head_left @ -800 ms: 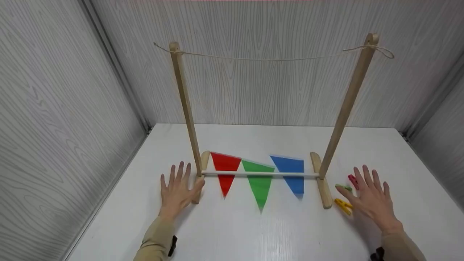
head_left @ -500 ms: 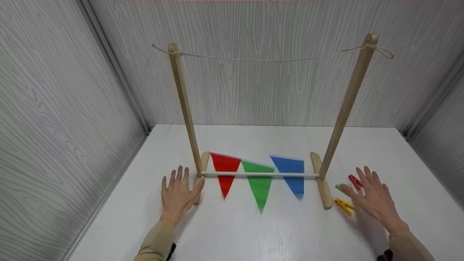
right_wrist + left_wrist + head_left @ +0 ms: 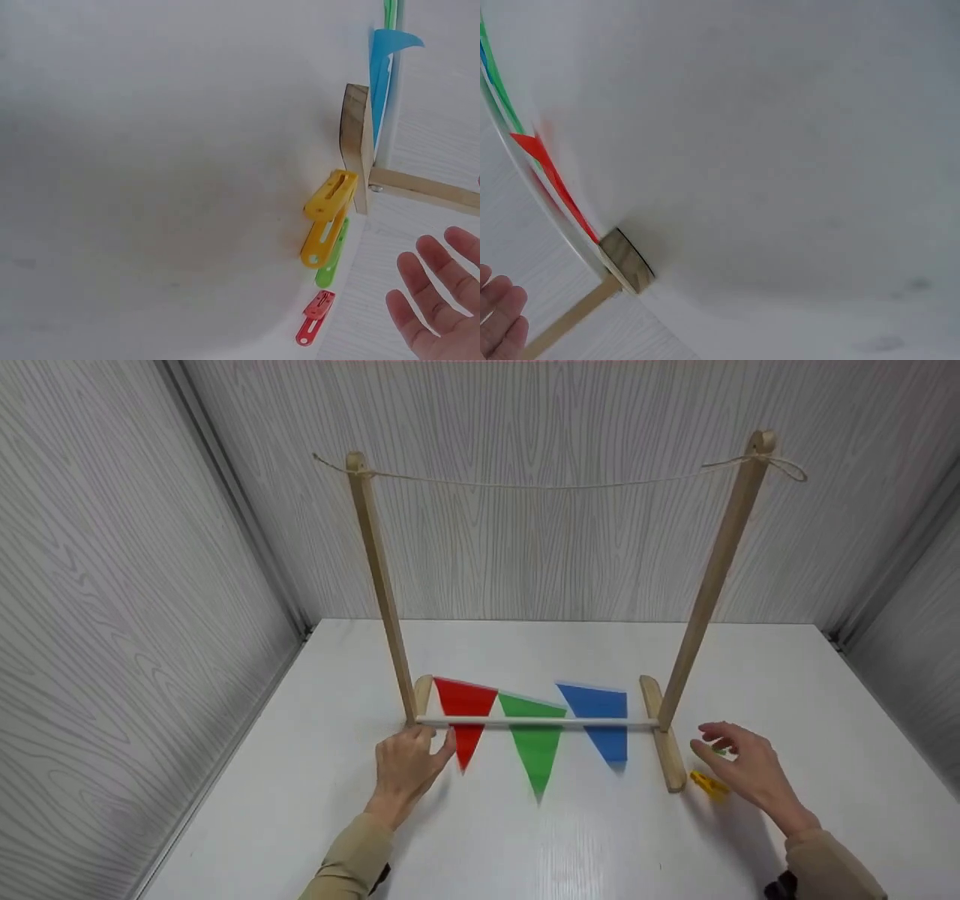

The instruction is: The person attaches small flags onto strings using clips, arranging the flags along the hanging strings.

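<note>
My left hand (image 3: 406, 769) hovers by the left foot of a wooden stand, its fingers slightly bent, holding nothing. Just right of its thumb lies a red pennant (image 3: 468, 695), beside a green pennant (image 3: 538, 754) and a blue pennant (image 3: 600, 712). On the right, my right hand (image 3: 750, 772) is over the clothespins with fingers loosely bent and nothing between them. A yellow clothespin (image 3: 706, 786) shows below its thumb, and part of a green clothespin (image 3: 721, 751) shows between thumb and fingers. The red clothespin (image 3: 315, 319), hidden in the head view, appears in the right wrist view.
Two tall wooden posts, a left post (image 3: 380, 585) and a right post (image 3: 716, 577), rise from the table (image 3: 540, 855). A thin string (image 3: 547, 487) is tied between their tops. Low down, a white rod (image 3: 536, 721) joins them, crossing over the pennants. Grey wood-grain walls surround the table.
My left hand has moved right, toward the red pennant, and its spread fingers have bent. My right hand's fingers have swung left and bent over the clothespins, covering the red one.
</note>
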A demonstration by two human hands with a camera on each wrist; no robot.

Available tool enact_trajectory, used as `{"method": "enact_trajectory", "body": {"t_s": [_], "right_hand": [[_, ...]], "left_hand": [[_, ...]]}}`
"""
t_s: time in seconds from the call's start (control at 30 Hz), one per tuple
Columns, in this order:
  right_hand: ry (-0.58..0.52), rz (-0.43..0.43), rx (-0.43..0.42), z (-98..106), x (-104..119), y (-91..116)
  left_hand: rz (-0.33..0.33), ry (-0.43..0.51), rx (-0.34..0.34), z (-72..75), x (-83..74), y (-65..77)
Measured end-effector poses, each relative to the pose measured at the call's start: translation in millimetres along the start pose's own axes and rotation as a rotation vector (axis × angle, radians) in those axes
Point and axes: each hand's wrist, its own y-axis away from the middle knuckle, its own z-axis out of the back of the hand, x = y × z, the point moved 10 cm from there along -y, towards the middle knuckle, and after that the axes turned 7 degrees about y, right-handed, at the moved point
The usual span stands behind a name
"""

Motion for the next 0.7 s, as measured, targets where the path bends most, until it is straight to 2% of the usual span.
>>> {"method": "enact_trajectory", "body": {"t_s": [0.13,0.27,0.37,0.5,0.63,0.7], "right_hand": [[-0.041,0.005,0.061,-11.5,6.4,-3.7],[-0.091,-0.018,0.162,-25.6,12.0,-7.9],[-0.135,-0.043,0.22,-34.7,16.6,-11.3],[-0.178,-0.05,0.258,-44.0,24.2,-15.9],[-0.209,-0.072,0.291,-53.8,25.8,-19.6],[-0.228,-0.09,0.309,-59.0,25.4,-21.1]], "left_hand": [[-0.005,0.07,0.042,-15.1,-21.1,-7.1],[0.038,0.216,0.144,-36.8,-43.1,-15.0],[0.112,0.351,0.274,-58.8,-58.1,-18.9],[0.202,0.481,0.489,-88.2,-77.9,-17.9],[0.168,0.518,0.649,-109.4,-104.1,-16.3],[0.129,0.517,0.69,-117.2,-116.4,-16.9]]}}
